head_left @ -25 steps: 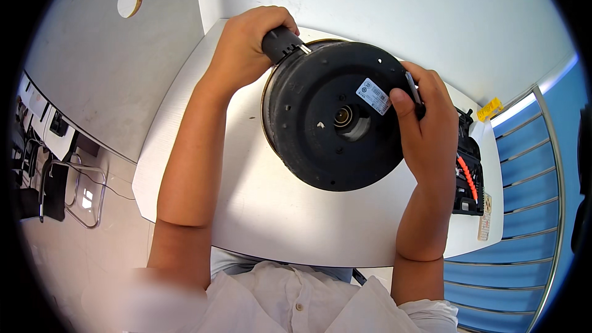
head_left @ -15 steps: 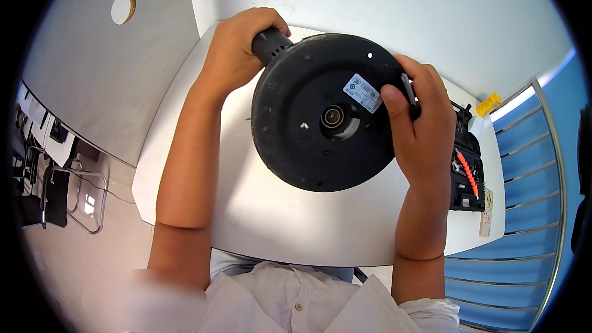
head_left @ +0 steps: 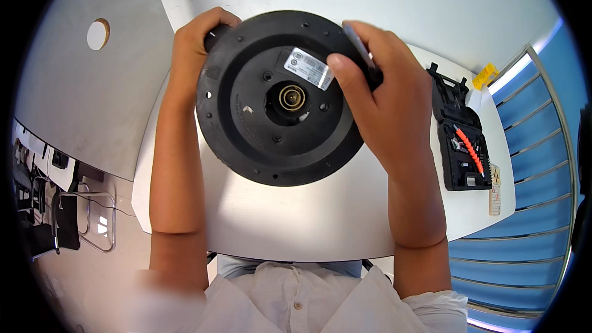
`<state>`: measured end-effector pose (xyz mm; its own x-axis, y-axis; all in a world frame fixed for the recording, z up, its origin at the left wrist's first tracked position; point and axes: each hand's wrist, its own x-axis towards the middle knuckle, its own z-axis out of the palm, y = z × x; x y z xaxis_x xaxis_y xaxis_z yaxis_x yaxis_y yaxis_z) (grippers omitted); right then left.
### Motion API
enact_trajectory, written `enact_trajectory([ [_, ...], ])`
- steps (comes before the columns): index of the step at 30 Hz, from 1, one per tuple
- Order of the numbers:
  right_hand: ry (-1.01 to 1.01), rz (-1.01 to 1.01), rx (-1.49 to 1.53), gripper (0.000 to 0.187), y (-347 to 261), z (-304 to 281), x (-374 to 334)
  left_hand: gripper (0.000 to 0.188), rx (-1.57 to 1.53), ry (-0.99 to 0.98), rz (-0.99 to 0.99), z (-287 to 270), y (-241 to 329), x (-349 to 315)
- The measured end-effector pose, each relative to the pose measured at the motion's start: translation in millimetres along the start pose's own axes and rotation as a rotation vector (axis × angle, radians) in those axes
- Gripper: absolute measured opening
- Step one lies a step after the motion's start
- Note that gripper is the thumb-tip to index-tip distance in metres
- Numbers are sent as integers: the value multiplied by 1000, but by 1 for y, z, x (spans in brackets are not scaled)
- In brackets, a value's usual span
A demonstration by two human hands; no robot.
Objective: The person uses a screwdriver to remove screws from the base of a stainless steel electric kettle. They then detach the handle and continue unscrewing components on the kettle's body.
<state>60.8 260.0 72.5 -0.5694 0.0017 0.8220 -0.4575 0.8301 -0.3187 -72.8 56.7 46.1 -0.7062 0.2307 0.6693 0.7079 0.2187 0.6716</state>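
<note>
I hold a round black appliance (head_left: 246,123) up over the white table (head_left: 296,222), its underside turned toward me. The underside shows a brass-coloured ring connector at its centre, several screw holes and a white label. My left hand (head_left: 194,46) grips the black handle at the upper left edge. Along the right rim, my right hand (head_left: 376,98) wraps the body, thumb pressed near the label, with a thin dark tool lying between its fingers.
An open black tool case (head_left: 459,135) with an orange-handled tool lies on the table's right side. A small yellow object (head_left: 485,76) sits at the far right corner. A blue slatted wall runs on the right. Chairs and cables stand at the lower left.
The appliance has been lifted closer to the camera and tilted so its underside faces me more squarely. Both hands kept their grip.
</note>
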Motion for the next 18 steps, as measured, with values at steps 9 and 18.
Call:
enact_trajectory([
  [9,-73,47,136,22,14,4,18,15,-127,-36,-173,0,-3,10],
  [18,-134,6,-9,25,6,2,16,26,-56,-112,218,-3,-17,16],
])
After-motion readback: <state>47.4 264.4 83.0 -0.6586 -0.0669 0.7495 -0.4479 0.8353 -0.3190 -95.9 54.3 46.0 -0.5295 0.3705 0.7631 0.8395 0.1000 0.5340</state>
